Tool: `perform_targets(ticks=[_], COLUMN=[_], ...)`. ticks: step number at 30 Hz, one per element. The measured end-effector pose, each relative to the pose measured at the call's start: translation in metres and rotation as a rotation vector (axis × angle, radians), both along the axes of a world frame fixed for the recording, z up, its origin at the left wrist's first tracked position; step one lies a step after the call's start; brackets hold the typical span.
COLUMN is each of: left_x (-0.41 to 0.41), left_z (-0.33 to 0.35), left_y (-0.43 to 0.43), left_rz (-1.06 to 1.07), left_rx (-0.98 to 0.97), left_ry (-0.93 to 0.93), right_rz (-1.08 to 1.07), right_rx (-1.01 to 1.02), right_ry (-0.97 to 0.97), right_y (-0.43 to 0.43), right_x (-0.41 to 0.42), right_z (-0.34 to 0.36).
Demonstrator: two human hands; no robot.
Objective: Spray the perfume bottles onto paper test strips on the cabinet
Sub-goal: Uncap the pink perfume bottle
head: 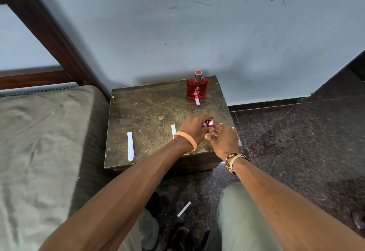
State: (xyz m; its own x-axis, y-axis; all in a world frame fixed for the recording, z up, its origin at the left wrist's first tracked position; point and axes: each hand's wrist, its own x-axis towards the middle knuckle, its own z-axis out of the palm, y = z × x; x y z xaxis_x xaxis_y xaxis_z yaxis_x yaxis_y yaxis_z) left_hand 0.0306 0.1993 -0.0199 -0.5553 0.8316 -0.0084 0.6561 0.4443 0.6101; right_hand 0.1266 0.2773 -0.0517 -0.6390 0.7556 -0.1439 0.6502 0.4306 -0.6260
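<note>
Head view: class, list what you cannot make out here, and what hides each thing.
All in the head view:
- Small pink bottle: mostly hidden by the left hand gripping it and by the right hand, whose own grip is unclear.
- Far paper strip: its far end is hidden by the red perfume bottle.
- Middle paper strip: its near end is hidden behind the left wrist.
</note>
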Motion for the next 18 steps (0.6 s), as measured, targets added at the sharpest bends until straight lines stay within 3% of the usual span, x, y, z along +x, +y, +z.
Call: perform_targets(ticks=[18], left_x=[0.0014], left_z=[0.0013], left_y=[-0.002], left_rz=[0.034], left_rx=[0.012], left_ry=[0.006], right_rz=[0.018], right_rx=[-0.018], right_ry=[-0.016], right_y=[-0.0009], right_x=[0.0004], right_z=[0.0032])
